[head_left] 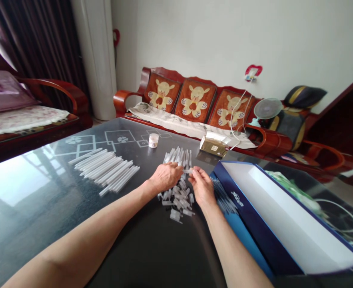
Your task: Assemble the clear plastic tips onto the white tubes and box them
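Pen caps lay heaped on the tabletop, plenty seemingly remaining; white barrels sat lined up leftward, apparently done, while my left hand and right hand pinched one translucent piece between them!

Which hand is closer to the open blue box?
Right. The right hand is just left of the open blue box. The left hand is farther off, with the right hand between it and the box.
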`<state>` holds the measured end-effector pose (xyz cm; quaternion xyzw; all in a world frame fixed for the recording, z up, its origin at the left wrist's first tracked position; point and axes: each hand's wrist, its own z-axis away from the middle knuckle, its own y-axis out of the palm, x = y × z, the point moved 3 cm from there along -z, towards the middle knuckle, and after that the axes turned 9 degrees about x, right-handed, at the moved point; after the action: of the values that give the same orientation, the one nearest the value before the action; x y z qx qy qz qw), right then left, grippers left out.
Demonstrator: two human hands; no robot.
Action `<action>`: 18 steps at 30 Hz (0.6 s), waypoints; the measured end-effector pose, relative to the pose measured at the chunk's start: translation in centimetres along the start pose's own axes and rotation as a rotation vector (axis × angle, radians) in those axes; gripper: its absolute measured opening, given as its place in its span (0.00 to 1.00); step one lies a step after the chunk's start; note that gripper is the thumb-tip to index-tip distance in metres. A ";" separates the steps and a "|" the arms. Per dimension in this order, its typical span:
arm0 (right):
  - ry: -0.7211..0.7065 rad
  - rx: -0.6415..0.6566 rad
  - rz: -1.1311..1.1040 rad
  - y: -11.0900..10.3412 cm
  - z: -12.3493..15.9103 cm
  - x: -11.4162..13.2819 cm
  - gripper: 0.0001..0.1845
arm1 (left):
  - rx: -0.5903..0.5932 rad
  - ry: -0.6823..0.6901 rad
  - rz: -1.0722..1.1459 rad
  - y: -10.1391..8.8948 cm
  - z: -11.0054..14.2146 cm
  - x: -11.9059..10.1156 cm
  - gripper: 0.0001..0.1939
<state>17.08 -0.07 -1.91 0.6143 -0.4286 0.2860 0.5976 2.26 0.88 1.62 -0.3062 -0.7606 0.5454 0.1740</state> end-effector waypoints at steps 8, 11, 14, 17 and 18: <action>0.103 -0.057 0.035 1.1 0.1 0.2 0.19 | -0.017 -0.078 0.040 0.0 0.1 -0.6 0.15; 0.151 -0.089 -0.006 1.3 0.3 0.1 0.19 | -0.031 -0.081 0.041 0.2 0.2 -0.9 0.16; 0.165 -0.116 -0.067 1.4 0.3 0.0 0.17 | -0.031 -0.096 0.048 0.5 0.2 -0.9 0.16; 0.105 -0.111 -0.093 1.3 0.1 0.0 0.15 | -0.024 -0.106 0.081 0.7 0.2 -0.9 0.16; 0.080 -0.102 -0.090 1.2 0.1 0.0 0.15 | -0.024 -0.111 0.106 0.6 0.2 -0.9 0.15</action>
<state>16.06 -0.04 -1.31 0.5897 -0.3903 0.2609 0.6571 3.02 0.28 1.01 -0.3175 -0.7582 0.5609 0.0990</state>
